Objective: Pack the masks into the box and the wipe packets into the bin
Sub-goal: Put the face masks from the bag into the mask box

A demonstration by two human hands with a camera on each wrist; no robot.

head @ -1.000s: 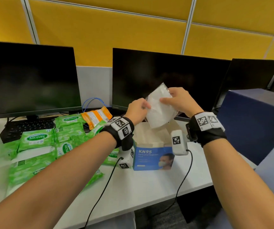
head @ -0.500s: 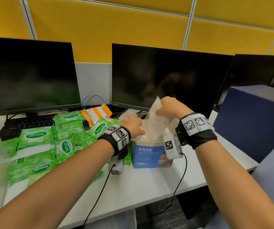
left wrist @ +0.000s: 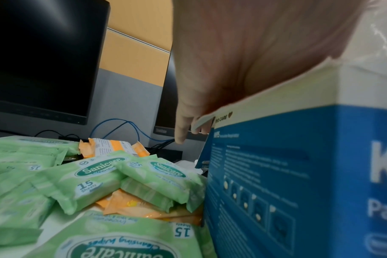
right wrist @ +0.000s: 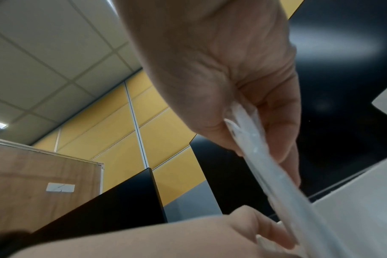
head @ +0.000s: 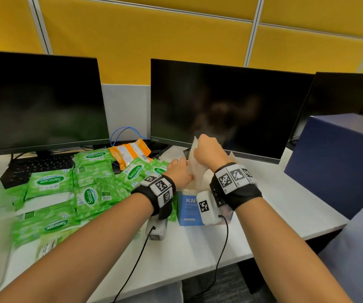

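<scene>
Fingers [right wrist: 283, 125] of the right hand [head: 209, 153] pinch a wrapped mask [head: 194, 162], half lowered into the box [head: 188, 212]; left hand [head: 179, 173] fingers steady it. Beside them, wipe packets [head: 49, 182] remain unpacked on the worktop [head: 198, 248].

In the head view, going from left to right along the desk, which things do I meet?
Keyboard → green wipe packets → left hand → mask held by the right hand over the KN95 box → dark blue box.
</scene>
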